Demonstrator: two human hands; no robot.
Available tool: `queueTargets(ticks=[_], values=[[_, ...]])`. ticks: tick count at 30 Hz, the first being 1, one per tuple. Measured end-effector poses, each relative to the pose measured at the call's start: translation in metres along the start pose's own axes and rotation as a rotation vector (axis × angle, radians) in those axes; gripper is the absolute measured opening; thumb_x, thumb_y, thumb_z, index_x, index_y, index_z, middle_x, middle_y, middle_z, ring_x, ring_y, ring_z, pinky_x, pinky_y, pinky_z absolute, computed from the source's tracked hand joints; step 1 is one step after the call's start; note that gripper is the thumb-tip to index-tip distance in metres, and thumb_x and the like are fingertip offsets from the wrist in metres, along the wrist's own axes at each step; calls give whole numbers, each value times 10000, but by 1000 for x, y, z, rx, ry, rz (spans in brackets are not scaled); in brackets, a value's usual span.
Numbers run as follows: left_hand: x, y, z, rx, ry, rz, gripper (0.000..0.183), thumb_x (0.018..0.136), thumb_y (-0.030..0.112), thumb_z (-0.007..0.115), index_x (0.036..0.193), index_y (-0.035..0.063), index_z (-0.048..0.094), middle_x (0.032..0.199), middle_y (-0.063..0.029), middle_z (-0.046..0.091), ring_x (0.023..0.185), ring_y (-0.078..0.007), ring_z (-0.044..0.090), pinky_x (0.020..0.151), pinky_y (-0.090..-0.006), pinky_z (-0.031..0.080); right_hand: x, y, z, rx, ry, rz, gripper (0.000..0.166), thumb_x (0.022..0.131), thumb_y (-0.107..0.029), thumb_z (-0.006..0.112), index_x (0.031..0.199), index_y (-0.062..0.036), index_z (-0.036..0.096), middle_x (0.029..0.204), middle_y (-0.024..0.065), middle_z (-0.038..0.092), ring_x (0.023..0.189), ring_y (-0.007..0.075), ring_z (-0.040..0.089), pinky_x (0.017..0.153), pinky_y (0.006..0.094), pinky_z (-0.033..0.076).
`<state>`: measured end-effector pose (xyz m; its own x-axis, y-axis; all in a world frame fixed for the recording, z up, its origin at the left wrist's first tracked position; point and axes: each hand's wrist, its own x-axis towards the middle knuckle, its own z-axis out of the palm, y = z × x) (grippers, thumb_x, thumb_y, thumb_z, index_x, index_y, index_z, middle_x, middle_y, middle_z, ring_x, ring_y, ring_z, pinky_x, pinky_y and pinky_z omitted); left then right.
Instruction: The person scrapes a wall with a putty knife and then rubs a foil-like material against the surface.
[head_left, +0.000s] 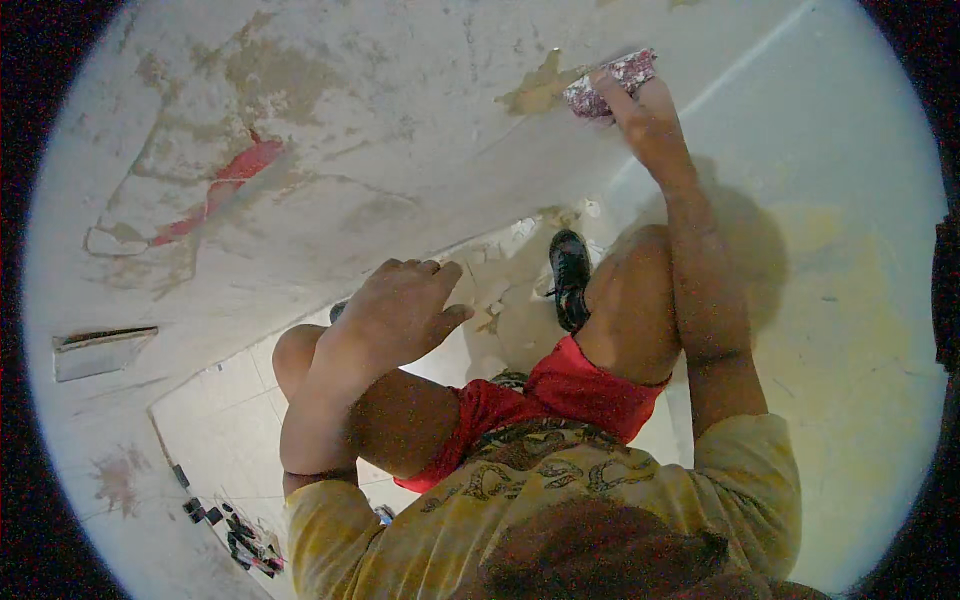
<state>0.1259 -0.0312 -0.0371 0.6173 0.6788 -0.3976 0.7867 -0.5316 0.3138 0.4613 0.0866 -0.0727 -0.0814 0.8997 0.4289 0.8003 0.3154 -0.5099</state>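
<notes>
My right hand (637, 116) grips a reddish pad (591, 94) coated in white dust, possibly folded sandpaper, at the upper right. The pad lies against the patchy white wall (420, 97), beside a tan bare patch (541, 86) and near the inner corner. At centre left, my left hand (409, 307) hangs in front of my bent knee, back of the hand up, fingers a little curled and thumb apart. It holds nothing that I can see. Its palm is hidden.
A second wall (840, 300) stands close along my right arm. A recessed wall box (105, 352) is at the left. Dark objects (244, 540) lie on the tiled floor (225, 420) at lower left. Debris is by my black shoe (570, 277).
</notes>
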Motion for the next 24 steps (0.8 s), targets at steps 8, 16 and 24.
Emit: queueTargets(ticks=[8, 16, 24], values=[[7, -12, 13, 45, 134, 157, 398, 966, 333, 608, 1134, -26, 580, 984, -231, 688, 974, -392, 664, 935, -475, 490, -3, -13, -30, 520, 504, 171, 282, 933, -298, 672, 925, -16, 688, 792, 80, 706, 681, 166, 652, 635, 348, 529], [5, -9, 13, 63, 107, 67, 386, 960, 344, 617, 1097, -15, 581, 956, -230, 689, 961, -391, 669, 923, -478, 494, -14, -37, -15, 434, -34, -30, 166, 949, -184, 633, 967, -32, 699, 867, 123, 720, 838, 243, 702, 731, 383, 555], [32, -7, 15, 35, 6, 68, 452, 953, 383, 606, 1209, 11, 591, 1079, -223, 675, 1049, -406, 639, 912, -506, 496, 20, 23, -18, 666, 615, 194, 209, 916, -145, 667, 1074, -8, 665, 946, 115, 710, 845, 283, 688, 750, 382, 551]])
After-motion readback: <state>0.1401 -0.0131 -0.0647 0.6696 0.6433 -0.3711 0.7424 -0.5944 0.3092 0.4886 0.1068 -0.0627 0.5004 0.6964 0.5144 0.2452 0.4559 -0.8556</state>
